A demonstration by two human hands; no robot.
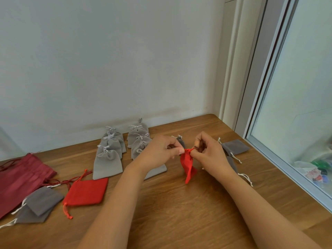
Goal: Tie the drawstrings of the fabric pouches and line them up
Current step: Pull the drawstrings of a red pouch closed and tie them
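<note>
tabletop (179,209): wood, wall along the back edge, window along the right edge. maroon pouches (21,177) lie at the left edge, cords loose. light grey pouches (107,162) sit in two rows by the back edge, bows tied. dark grey pouches (235,146) lie flat near the right edge, untied.

my left hand (158,151) and right hand (208,151) meet above mid-table. each pinches the red drawstring (188,150) at the neck of the red pouch (188,164), which hangs between them. cannot tell whether its tip touches the wood.

risks, as i judge them:
- the cord is thin, so a loop may slip from my pinch and the knot fall open.
- the pouch would then drop.
- my left forearm crosses the near grey row and could knock it askew.
</note>
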